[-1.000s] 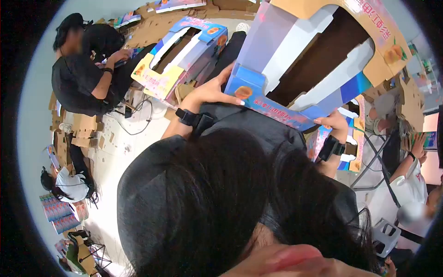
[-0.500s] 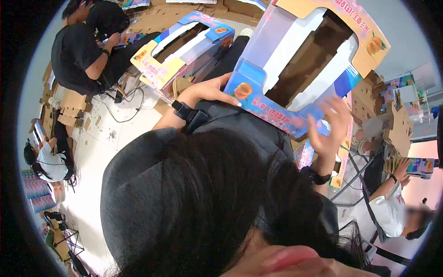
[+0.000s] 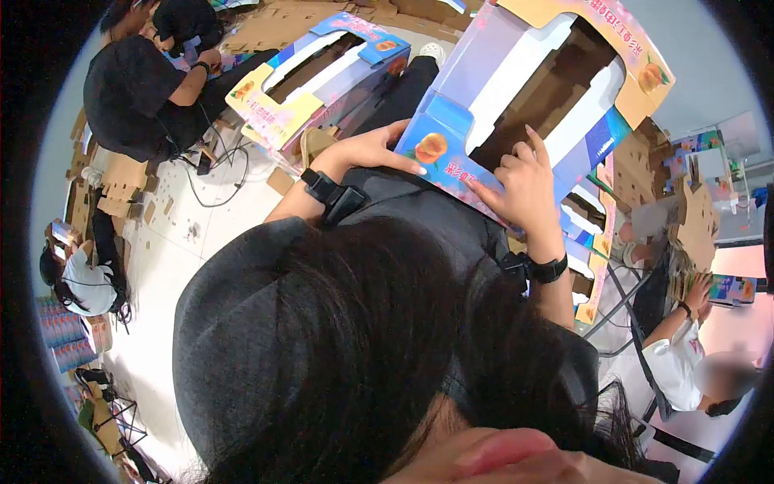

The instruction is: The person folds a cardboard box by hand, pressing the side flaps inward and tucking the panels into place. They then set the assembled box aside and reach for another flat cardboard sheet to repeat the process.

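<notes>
A printed cardboard carton, blue, lilac and yellow with peach pictures and a long cut-out on top, lies tilted before my body. Its inside shows bare brown board between white flaps. My left hand grips the near left corner, thumb on the blue panel and fingers mostly behind the edge. Over the near end of the cut-out is my right hand. Its index finger points up over the opening, its thumb stretches across the blue panel, and the other fingers are bent; it holds nothing.
A similar carton stands at upper left, and more printed cartons are below my right arm. Cardboard sheets are stacked at right. Co-workers sit around: one in black, others in white. A cable crosses the floor.
My right hand has moved left and up, from the carton's near right corner to over its cut-out. The carton has shifted slightly; my left hand keeps its grip.
</notes>
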